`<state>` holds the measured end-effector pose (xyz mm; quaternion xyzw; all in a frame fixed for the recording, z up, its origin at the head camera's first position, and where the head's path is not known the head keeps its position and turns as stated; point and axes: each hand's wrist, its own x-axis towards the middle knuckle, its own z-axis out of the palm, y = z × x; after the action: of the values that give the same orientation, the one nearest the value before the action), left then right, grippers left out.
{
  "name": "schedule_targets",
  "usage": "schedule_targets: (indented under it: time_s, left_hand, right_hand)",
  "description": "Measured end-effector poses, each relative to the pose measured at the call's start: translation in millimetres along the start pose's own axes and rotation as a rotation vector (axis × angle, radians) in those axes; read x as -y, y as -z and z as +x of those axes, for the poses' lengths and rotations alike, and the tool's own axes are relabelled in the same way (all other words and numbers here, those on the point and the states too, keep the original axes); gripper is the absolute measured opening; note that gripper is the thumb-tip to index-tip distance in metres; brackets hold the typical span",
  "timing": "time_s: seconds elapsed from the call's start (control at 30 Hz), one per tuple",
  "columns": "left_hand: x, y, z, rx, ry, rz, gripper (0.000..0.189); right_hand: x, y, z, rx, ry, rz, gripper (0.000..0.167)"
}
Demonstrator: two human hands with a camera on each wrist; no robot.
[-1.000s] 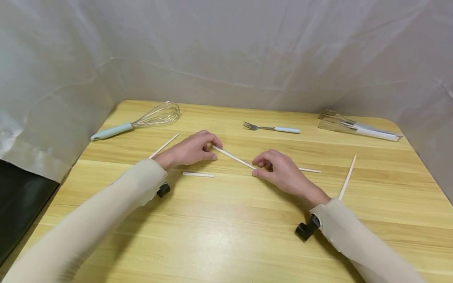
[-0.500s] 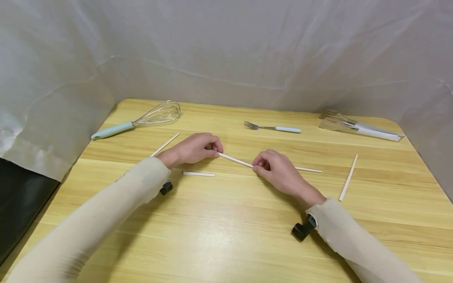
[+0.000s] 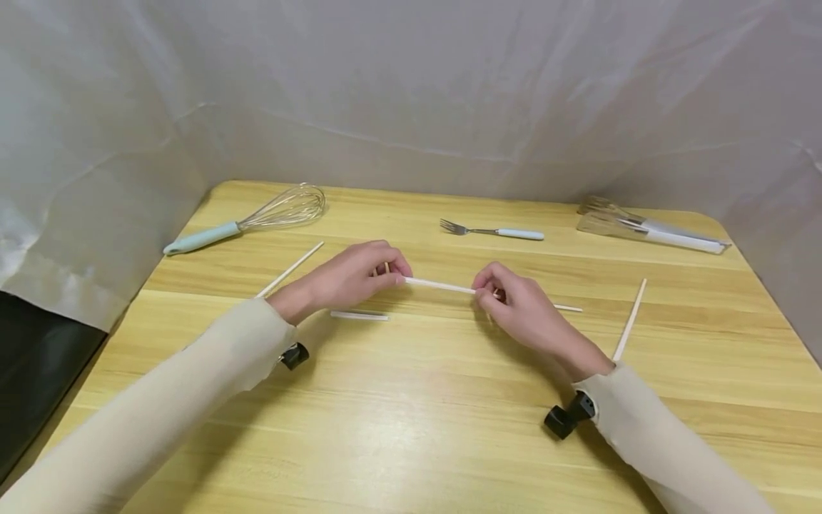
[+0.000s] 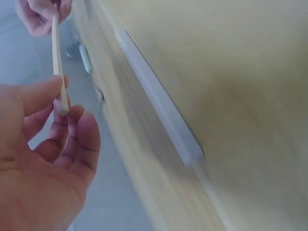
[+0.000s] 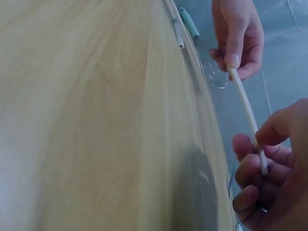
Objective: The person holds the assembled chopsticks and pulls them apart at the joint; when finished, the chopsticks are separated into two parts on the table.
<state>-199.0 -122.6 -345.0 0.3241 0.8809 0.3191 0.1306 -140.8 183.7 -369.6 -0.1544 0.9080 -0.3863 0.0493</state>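
Observation:
A pale, thin chopstick [image 3: 442, 285] is held between my two hands, raised off the table. My left hand [image 3: 359, 275] pinches one end of it between thumb and fingers, as the left wrist view also shows. At the other end my right hand [image 3: 523, 307] pinches the chopstick [image 5: 245, 103] a little short of its tip. In front of the left hand another white chopstick [image 3: 359, 315] lies on the table. One more chopstick [image 3: 568, 308] lies partly hidden behind the right hand.
Loose chopsticks also lie by the left forearm [image 3: 294, 267] and by the right wrist [image 3: 631, 318]. Along the back of the wooden table [image 3: 398, 414] are a whisk [image 3: 257, 216], a fork [image 3: 491, 232] and wrapped utensils [image 3: 651, 227]. Grey cloth [image 3: 411, 86] hangs behind.
My left thumb has closed on the chopstick's end, where it stood apart before. The chopstick has swung from a slant to nearly level, and my right hand has moved slightly right.

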Motion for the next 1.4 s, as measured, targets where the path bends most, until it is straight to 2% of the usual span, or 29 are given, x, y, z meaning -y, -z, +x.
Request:
schedule_targets:
  time_s: [0.2,0.33,0.57,0.7,0.8,0.93,1.1,1.4]
  left_hand:
    - [-19.5,-9.7,-9.3,-0.043,-0.027,-0.080,0.013]
    - [-29.8,-17.2,-14.0,-0.050,-0.029,-0.140,0.015]
    - [-42.0,-32.2,-16.5,-0.003,-0.040,-0.189,0.028]
    - [-51.2,-40.5,-17.3,0.010,-0.033,-0.224,0.023]
    - [-57.3,-46.3,-18.2,-0.013,-0.040,-0.206,0.018]
    - [-62.6,-54.1,-19.9,-0.080,-0.050,-0.146,0.011]
    - [-65.3,-61.4,-22.7,-0.151,-0.094,-0.072,0.008]
    - [-68.4,-65.6,-24.7,-0.190,-0.151,-0.021,0.007]
  right_hand:
    - [0,6,-11.1,-0.006,0.017,0.041,0.022]
    - [-3,9,-19.1,-0.030,0.061,0.013,0.021]
    - [-2,10,-32.6,-0.074,0.097,-0.012,0.012]
    - [3,10,-38.9,-0.076,0.109,0.012,0.012]
    - [7,10,-42.8,-0.070,0.126,0.042,0.012]
    - [9,9,-46.7,-0.077,0.170,0.050,0.008]
    - [9,6,-49.1,-0.124,0.260,-0.004,0.005]
    - [13,4,-51.3,-0.152,0.371,-0.077,0.011]
